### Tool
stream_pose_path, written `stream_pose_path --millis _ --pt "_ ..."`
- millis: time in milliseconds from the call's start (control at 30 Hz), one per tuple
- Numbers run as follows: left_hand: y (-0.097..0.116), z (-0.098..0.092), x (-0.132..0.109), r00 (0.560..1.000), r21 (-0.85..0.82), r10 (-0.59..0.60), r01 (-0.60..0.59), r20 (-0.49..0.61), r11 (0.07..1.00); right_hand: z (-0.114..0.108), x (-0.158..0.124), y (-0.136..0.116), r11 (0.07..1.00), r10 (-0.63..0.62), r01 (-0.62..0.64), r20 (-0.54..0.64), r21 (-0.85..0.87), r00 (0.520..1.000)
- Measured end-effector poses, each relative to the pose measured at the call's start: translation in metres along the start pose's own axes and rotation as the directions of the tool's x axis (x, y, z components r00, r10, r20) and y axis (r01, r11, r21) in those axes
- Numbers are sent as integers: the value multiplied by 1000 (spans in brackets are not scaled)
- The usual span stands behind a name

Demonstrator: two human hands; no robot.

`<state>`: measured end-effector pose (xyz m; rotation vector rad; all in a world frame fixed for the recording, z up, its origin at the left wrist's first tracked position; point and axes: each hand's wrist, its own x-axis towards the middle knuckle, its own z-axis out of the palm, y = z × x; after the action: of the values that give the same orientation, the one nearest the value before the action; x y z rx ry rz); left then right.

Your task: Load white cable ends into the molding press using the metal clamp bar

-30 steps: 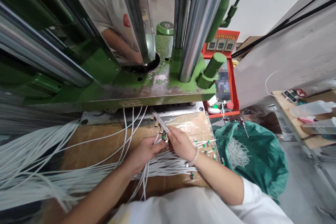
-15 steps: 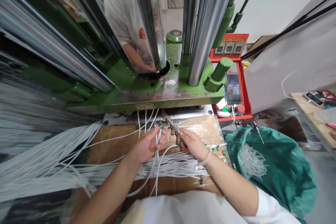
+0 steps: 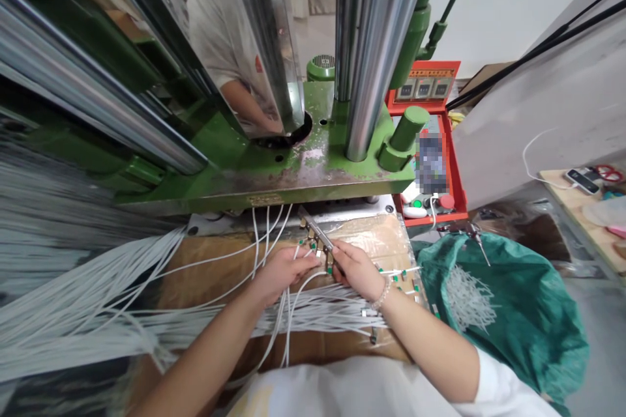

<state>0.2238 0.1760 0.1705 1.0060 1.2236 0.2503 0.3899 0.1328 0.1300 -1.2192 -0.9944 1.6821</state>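
While hands (image 3: pixel 359 270) hold bar (image 3: pixel 315 231) and cables (image 3: pixel 282 319), the nameplate (image 3: pixel 265 200) looks illegible.

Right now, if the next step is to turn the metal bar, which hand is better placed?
Right, probably. The right hand already grips the near end of the metal bar; the left hand seems occupied with white cables beside it.

Metal bar (image 3: pixel 316 232): lower end probably hidden by right hand (image 3: pixel 360 272) | cables (image 3: pixel 63 313): cropped
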Motion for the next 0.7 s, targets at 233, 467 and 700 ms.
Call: stream_pose_path --millis 233,467,700 --pt "1 6 1 996 -88 -22 14 -90 996 2 -2 -4 850 -319 291 11 -438 948" --pt "-2 11 1 989 -103 9 -25 -148 994 3 -2 -3 826 -328 281 -12 -489 944" --pt "0 5 -5 936 -85 116 -153 -333 985 2 -3 -2 978 -91 90 3 -187 996"
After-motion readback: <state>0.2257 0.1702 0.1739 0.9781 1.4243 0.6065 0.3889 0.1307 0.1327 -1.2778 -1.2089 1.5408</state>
